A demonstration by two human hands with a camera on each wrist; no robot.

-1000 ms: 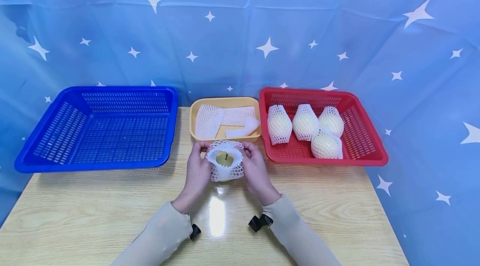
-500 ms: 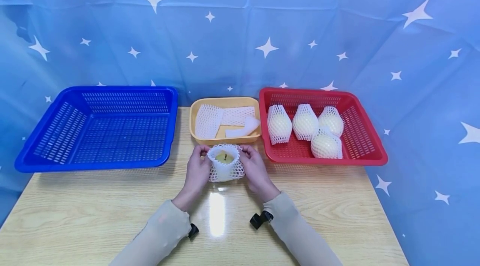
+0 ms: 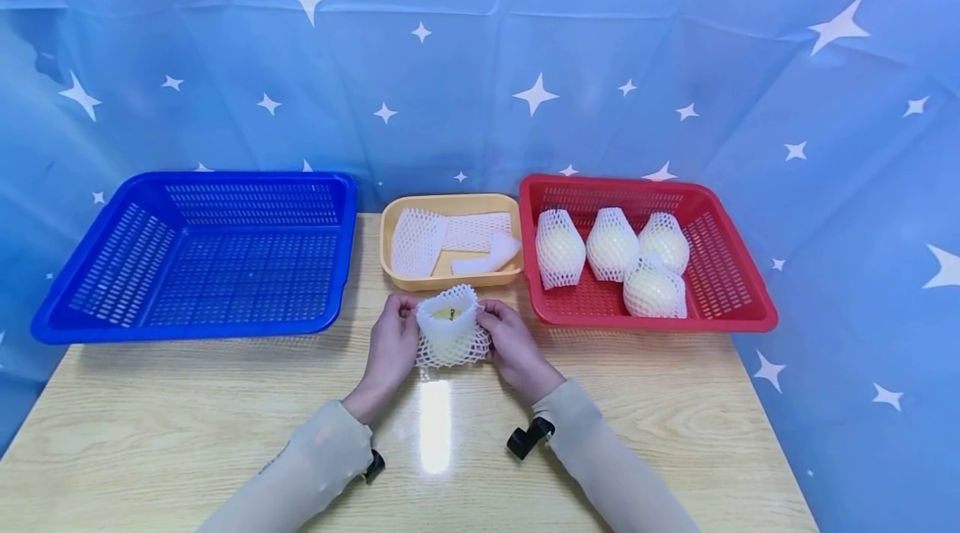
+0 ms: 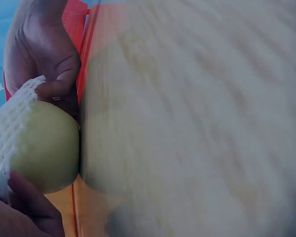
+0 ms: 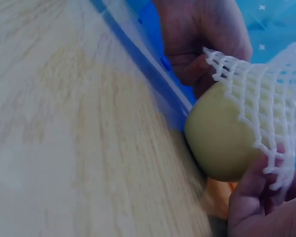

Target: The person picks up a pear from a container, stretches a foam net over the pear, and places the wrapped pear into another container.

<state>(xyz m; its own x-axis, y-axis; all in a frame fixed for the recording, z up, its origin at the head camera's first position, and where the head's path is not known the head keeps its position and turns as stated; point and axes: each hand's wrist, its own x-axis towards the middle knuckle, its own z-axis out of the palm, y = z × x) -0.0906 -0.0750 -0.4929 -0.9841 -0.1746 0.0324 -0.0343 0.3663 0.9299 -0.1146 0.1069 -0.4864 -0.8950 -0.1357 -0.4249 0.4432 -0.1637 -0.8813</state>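
A pale yellow-green pear, round with a dark stem, stands on the table inside a white foam net sleeve. The net rises above its top, while its lower part is bare in both wrist views. My left hand pinches the net's lower edge on the left side. On the opposite side, my right hand pinches that edge between thumb and fingers. In the left wrist view the bare pear bottom shows between both hands; the right wrist view shows the net's open mesh spread over the fruit.
A blue basket with nothing in it stands at left. Behind my hands, a yellow tray holds several flat foam nets. The red basket at right contains several net-wrapped fruits. A starry blue cloth hangs behind.
The net's upper rim, spread wide and folded around the stem before, now stands up taller and narrower around the pear's top. Both hands have shifted slightly down with the lower edge.
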